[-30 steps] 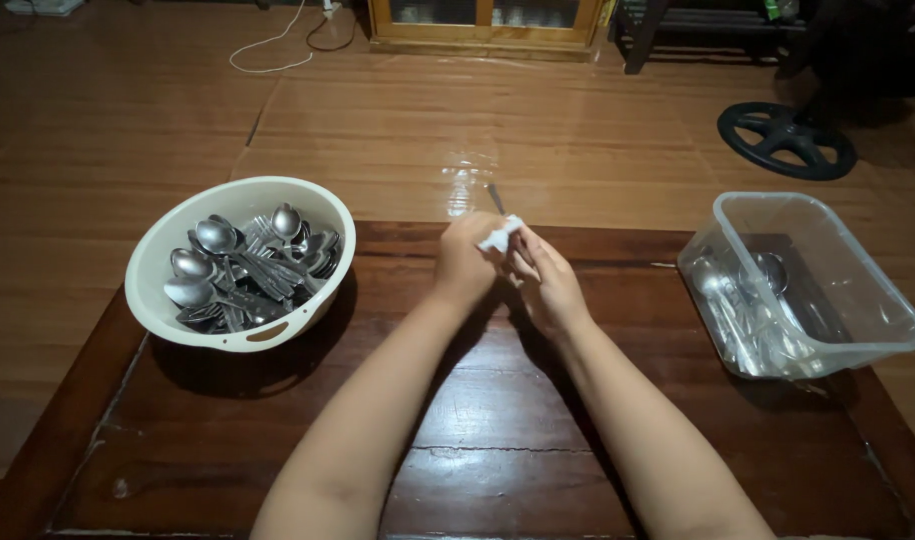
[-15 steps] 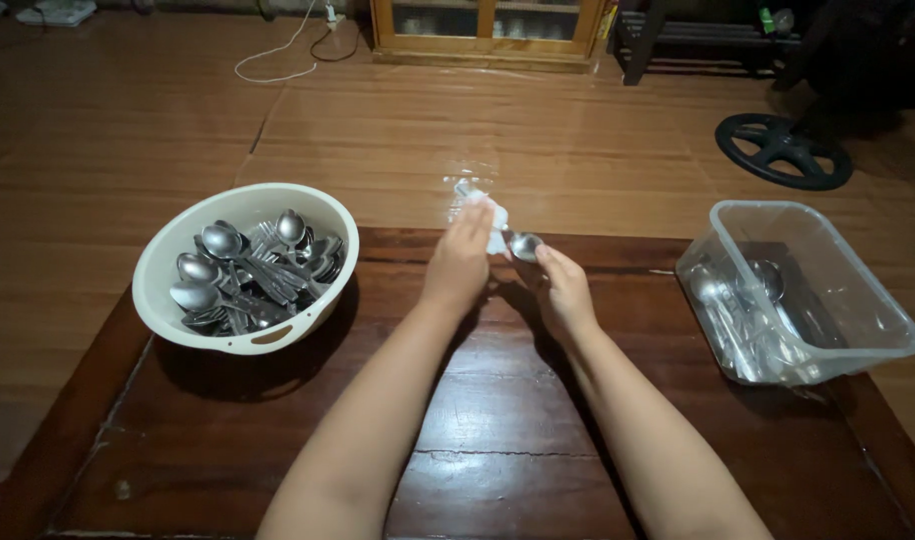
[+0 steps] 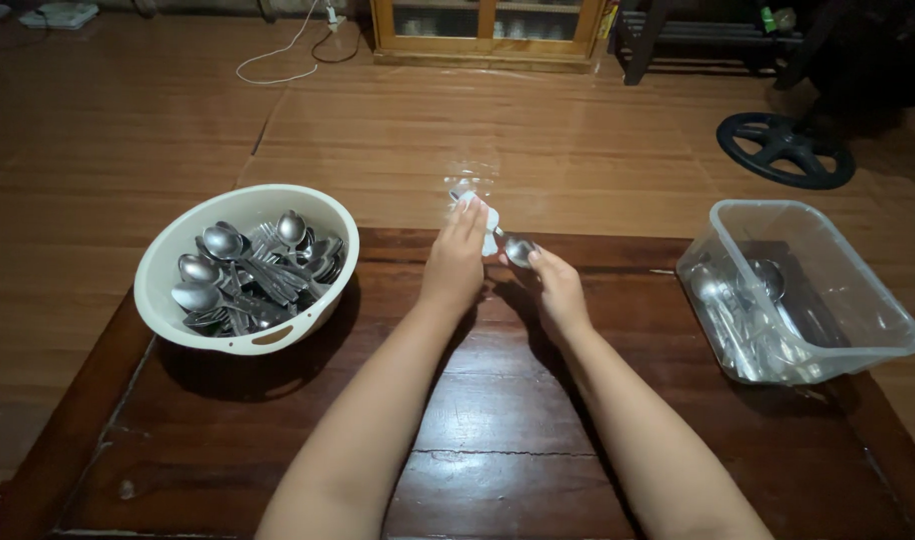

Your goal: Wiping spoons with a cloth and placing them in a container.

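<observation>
My right hand (image 3: pixel 558 290) pinches a metal spoon (image 3: pixel 519 249) by its bowl end, over the far middle of the dark wooden table (image 3: pixel 498 430). My left hand (image 3: pixel 456 260) holds a small white cloth (image 3: pixel 486 220) wrapped around the spoon's handle. Both hands are close together, fingers touching the spoon. A cream round bowl (image 3: pixel 178 330) at the left holds several spoons and forks. A clear plastic box (image 3: pixel 858 330) at the right holds several pieces of cutlery.
Past the table's far edge lies a brown wooden floor (image 3: pixel 578 130). A black wheel-shaped object (image 3: pixel 786 150) rests on it at the far right. A wooden cabinet (image 3: pixel 488 30) and a white cable (image 3: pixel 288 50) are at the back.
The hands have drawn slightly apart: the left hand with the cloth slid up along the handle, and the spoon's bowl now shows at the right fingertips.
</observation>
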